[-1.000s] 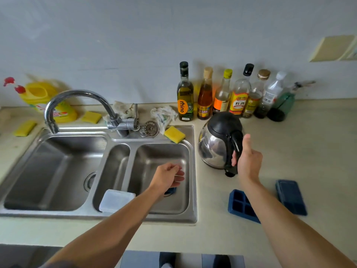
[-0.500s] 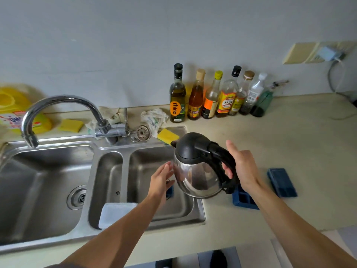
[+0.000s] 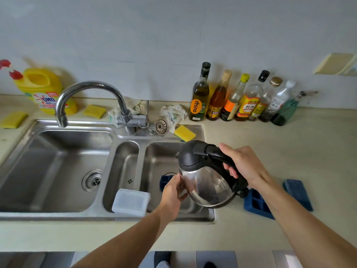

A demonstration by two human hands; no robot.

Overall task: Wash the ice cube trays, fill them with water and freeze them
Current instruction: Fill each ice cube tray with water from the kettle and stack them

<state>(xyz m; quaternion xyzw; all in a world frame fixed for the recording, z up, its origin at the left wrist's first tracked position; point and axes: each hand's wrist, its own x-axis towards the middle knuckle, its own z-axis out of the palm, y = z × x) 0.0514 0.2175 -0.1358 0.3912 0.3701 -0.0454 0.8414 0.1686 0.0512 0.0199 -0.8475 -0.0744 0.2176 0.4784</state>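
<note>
Kettle (image 3: 206, 182) at centre, over the right basin (image 3: 160, 157) holding one ice tray (image 3: 165, 180); second tray (image 3: 257, 206) and third tray (image 3: 298, 194) lie lower right on the counter (image 3: 289, 151).

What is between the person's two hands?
The kettle: the right hand grips its black handle, the left hand touches its steel side. The head view shows it.

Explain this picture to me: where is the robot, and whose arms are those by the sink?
There is no robot here. A person works with bare hands, and a camera worn on the head looks down at them. The right hand grips the handle of a steel kettle, lifted over the edge of the right basin. The left hand touches the kettle's side. One blue ice cube tray lies in that basin. Another tray and a flat blue piece lie on the counter. Bottles line the wall.
</note>
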